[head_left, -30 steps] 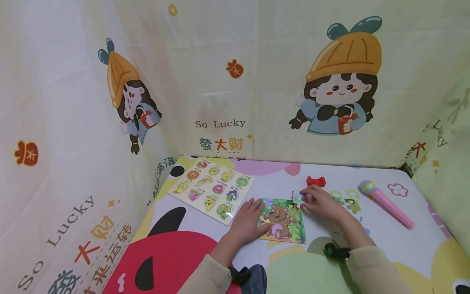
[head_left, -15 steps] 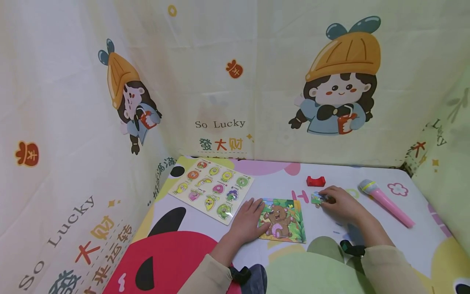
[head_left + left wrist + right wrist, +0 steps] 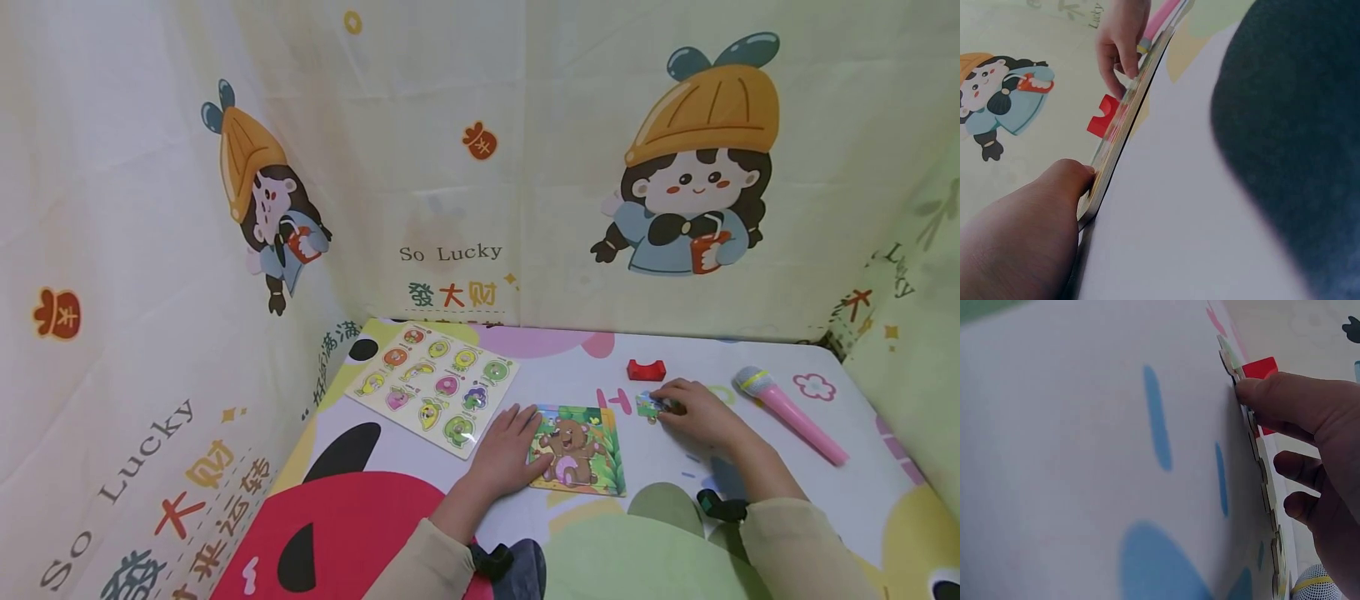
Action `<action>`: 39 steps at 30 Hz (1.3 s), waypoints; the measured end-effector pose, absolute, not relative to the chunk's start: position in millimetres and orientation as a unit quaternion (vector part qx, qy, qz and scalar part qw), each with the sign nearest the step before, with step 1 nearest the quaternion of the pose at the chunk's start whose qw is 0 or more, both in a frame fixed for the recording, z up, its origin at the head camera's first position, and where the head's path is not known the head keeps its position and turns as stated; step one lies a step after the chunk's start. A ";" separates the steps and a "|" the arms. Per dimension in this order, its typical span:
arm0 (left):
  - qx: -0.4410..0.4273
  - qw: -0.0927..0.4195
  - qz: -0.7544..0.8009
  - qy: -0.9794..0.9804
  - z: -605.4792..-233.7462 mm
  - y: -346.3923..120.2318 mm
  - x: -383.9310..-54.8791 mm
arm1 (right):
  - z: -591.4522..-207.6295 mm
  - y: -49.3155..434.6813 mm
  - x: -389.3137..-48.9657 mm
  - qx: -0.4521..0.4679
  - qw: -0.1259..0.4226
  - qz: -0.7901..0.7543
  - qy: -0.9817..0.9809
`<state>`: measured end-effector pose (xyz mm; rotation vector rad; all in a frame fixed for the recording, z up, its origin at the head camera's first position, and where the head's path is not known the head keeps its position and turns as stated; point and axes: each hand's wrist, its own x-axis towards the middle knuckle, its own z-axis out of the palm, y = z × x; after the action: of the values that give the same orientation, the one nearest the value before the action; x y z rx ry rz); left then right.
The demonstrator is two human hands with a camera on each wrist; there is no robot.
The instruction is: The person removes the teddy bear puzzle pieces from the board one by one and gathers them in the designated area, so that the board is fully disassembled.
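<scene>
A bear jigsaw puzzle [image 3: 573, 454] lies on the table. My left hand [image 3: 510, 446] rests at its left edge, fingers extended and thumb over the board; the left wrist view shows that thumb [image 3: 1069, 178] against the edge. To the right of the puzzle, my right hand [image 3: 697, 412] pinches a small colourful puzzle piece [image 3: 647, 406] between thumb and index finger, low at the tabletop. In the right wrist view the remaining fingers are bent, and a row of puzzle piece edges [image 3: 1264, 487] runs below them. My hand partly hides these pieces from the head view.
A fruit picture board [image 3: 435, 387] lies at the back left. Behind my right hand sits a red notched block [image 3: 646, 371]. A pink toy microphone [image 3: 791, 417] lies to the right. Printed cloth walls [image 3: 555, 208] enclose the table's back and sides.
My right hand has moved right, away from the bear puzzle's upper right corner, with the puzzle piece. Over the last half second it has hardly moved. My left hand has stayed in place.
</scene>
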<state>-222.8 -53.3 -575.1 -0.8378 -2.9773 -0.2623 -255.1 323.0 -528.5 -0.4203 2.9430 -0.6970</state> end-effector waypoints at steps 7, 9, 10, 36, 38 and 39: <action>-0.278 0.021 -0.099 -0.955 -573.4 -53.8 -223.1 | -527.9 319.0 -253.2 -0.137 0.028 -0.203 0.969; -0.282 0.021 -0.099 -0.954 -572.9 -54.0 -223.1 | -527.9 316.3 -250.7 -0.137 0.018 -0.197 0.971; -0.285 0.023 -0.099 -0.953 -572.7 -53.9 -222.9 | -527.5 314.4 -248.9 -0.139 0.011 -0.195 0.971; -0.329 0.024 -0.073 -0.941 -573.8 -51.9 -221.0 | -528.2 231.1 -217.7 -0.217 0.075 -0.229 0.946; -0.332 0.024 -0.072 -0.940 -573.4 -51.6 -220.6 | -527.9 228.2 -217.2 -0.211 0.078 -0.226 0.948; -0.333 0.024 -0.073 -0.940 -573.1 -51.4 -220.4 | -527.8 227.1 -217.1 -0.208 0.080 -0.223 0.949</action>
<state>-220.4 -51.4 -573.1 -1.0313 -2.9090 -0.2246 -217.1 227.1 -527.8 -0.6221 2.8382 -0.6672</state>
